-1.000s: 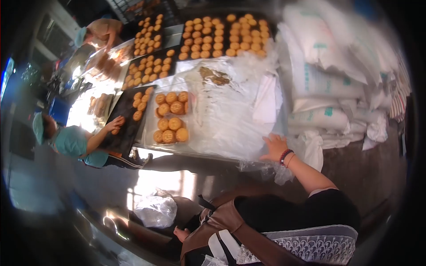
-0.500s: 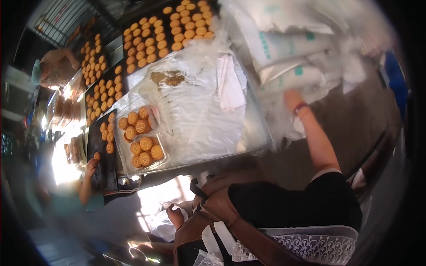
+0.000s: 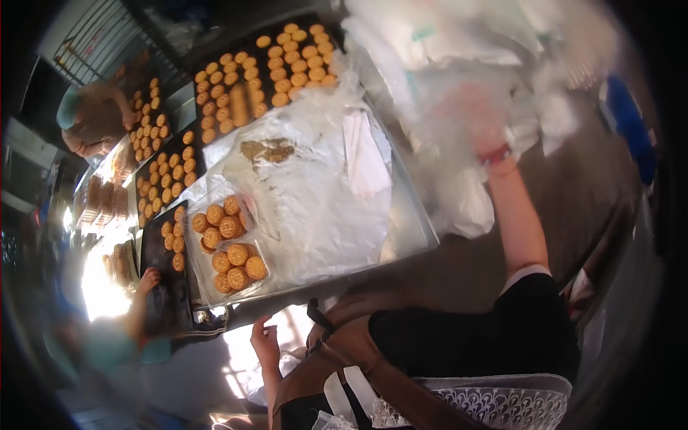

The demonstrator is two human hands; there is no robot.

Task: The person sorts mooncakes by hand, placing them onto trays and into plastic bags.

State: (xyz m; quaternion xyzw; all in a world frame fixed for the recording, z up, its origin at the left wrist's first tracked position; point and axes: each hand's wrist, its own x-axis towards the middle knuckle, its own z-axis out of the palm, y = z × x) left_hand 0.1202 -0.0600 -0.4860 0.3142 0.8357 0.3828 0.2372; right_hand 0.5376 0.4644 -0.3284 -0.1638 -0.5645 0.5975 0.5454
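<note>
My right hand reaches into a heap of white plastic bags at the upper right. It is smeared by motion and partly veiled by thin plastic, so its fingers and anything in them cannot be made out. My left hand is raised below the table's front edge, fingers apart and holding nothing. Closest to it on the table is a clear plastic tray with several stamped, golden mooncakes. White plastic sheeting covers the middle of the table.
Black baking trays with rows of mooncakes line the table's left and far sides. A folded white cloth lies on the sheeting. A co-worker's hand touches the near black tray; another person bends over at the far left.
My right hand has moved up, deeper among the bags, which have shifted. My left hand has risen. The mooncake by the co-worker's hand no longer shows.
</note>
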